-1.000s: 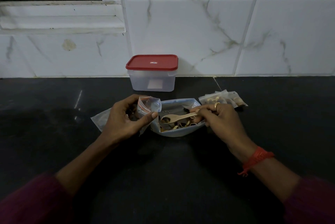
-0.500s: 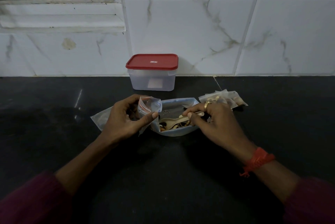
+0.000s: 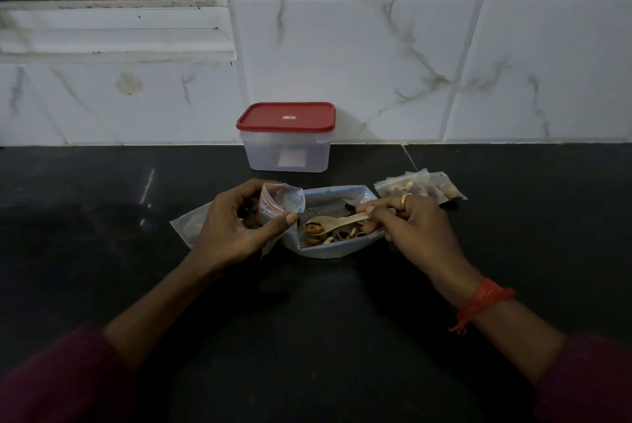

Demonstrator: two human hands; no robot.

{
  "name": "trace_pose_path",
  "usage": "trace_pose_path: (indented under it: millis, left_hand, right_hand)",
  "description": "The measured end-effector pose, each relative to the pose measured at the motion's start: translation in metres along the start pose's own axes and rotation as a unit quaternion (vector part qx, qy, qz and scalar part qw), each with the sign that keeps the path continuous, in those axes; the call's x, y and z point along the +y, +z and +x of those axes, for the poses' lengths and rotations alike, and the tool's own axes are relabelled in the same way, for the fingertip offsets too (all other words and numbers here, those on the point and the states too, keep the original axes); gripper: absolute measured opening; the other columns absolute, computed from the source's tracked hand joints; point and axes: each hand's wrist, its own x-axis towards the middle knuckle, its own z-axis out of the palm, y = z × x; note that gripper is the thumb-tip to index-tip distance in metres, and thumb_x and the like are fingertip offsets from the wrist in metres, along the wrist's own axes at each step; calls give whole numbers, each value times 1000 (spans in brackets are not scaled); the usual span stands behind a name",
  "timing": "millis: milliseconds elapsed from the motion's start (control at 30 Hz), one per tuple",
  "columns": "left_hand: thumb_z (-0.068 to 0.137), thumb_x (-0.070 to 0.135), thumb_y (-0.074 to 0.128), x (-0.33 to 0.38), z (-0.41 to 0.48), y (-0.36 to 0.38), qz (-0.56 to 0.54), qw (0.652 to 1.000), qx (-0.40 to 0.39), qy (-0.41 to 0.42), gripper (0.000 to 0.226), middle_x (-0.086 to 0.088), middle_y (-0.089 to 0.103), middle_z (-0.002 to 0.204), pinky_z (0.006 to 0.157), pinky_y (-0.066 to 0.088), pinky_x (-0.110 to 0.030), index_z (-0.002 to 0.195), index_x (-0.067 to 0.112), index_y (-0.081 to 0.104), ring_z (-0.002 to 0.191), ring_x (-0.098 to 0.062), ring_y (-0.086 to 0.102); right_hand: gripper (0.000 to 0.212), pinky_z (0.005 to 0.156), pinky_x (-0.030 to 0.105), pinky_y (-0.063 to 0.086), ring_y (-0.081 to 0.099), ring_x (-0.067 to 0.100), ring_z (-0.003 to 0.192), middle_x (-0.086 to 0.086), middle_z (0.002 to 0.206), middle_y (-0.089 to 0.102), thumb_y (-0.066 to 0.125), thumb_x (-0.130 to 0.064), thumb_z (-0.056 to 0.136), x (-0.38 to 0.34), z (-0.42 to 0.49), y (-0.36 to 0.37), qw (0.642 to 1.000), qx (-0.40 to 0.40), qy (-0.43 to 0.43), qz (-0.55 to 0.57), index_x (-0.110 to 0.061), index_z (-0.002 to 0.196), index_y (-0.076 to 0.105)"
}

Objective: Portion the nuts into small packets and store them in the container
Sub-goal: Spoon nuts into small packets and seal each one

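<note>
The dark bench (image 3: 102, 200) runs the full width of the view below a white marble-veined tiled wall (image 3: 410, 46), and both forearms reach in over it from the lower corners, each in a maroon sleeve (image 3: 51, 381). The one container (image 3: 286, 149), a clear box with a red lid (image 3: 286, 117) shut on it, stands at the back of the bench against the wall, well apart from both hands. In front of it lies one large open bag (image 3: 337, 250) with its mouth spread wide, and loose nuts (image 3: 314, 229) lie inside. The left hand (image 3: 236, 227) is curled, palm turned inward, its grip closed with thumb and fingers pinching one small clear packet (image 3: 282, 202) held upright just beside the left edge of the large bag; the packet's mouth faces up at the fingertips. Another flat clear bag (image 3: 186, 226) pokes out from under that hand. The right hand (image 3: 415, 224), with a ring on one finger and a red thread band (image 3: 485, 303) at the wrist, is bent down over the right end of the large bag, its grip closed on the handle of one pale spoon (image 3: 337, 220). The spoon's bowl points left and sits in the bag among the nuts, short of the packet. Behind the right hand a small cluster of filled packets (image 3: 420, 186) lies on the bench; how many I cannot tell, as they overlap.
</note>
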Motion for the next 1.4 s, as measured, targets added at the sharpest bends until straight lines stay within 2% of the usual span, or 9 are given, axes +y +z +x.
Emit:
trace_pose_path:
  millis: [267,433,600,833,1000,1067,1167,1267,1400]
  left_hand:
    - [75,55,71,2,-1,-1,0,1000,-6,6,57,11,72,109,79,57,-19,120,21,66,101,-6,68]
    - [74,57,72,4,-2,0,3,1000,3,-5,56,12,73,107,80,59,-26,120,23,67,99,-5,69]
    - [75,53,75,4,-4,1,8,1000,6,-3,55,12,73,106,79,61,-40,121,25,67,98,-9,70]
    - [74,54,76,5,-5,2,3,1000,10,-6,55,11,74,105,79,61,-42,119,23,68,97,-10,71]
    - [72,57,75,6,-4,2,-4,1000,12,-16,60,11,74,106,81,61,-39,120,22,68,99,-8,70]
    - [73,55,75,6,-4,2,-11,1000,9,-19,57,10,74,105,81,61,-41,118,21,68,98,-9,71]
    - [73,54,75,5,-3,1,-14,1000,6,-21,55,9,74,105,80,61,-44,116,20,68,98,-11,71]
    - [74,53,75,5,-3,1,-19,1000,8,-23,56,9,74,106,81,61,-45,118,20,68,100,-11,71]
    - [73,55,75,4,-2,1,-15,999,8,-28,54,8,74,103,78,61,-49,115,20,68,96,-13,71]
  right_hand:
    - [12,72,22,53,68,2,73,-8,75,76,65,-25,94,0,3,-2,999,32,-2,31,-28,96,77]
    - [15,63,10,50,67,0,70,-11,77,76,64,-20,95,-10,-2,-2,992,70,-24,98,-30,97,75]
    - [14,69,15,54,70,4,76,-4,83,78,64,-20,95,-16,-10,7,982,54,-21,179,-22,102,76]
    - [17,67,15,54,72,6,76,0,84,78,61,-14,96,-21,-18,12,966,32,-3,258,-16,104,75]
    - [21,79,22,58,73,6,86,-7,94,78,69,-17,92,-16,-23,17,986,-14,-106,127,-29,108,75]
    - [24,81,24,58,72,5,91,-12,98,76,72,-17,90,-14,-25,18,982,1,-180,56,-30,110,75]
    - [26,90,40,54,64,-1,97,-24,98,72,73,-21,90,-12,-26,20,963,46,-262,-45,-34,112,74]
    - [27,90,40,52,61,-5,95,-29,95,69,74,-21,89,-11,-26,21,958,57,-276,-55,-36,111,73]
    - [25,81,28,59,72,5,88,-14,94,77,73,-15,89,-9,-22,20,977,32,-205,44,-31,108,75]
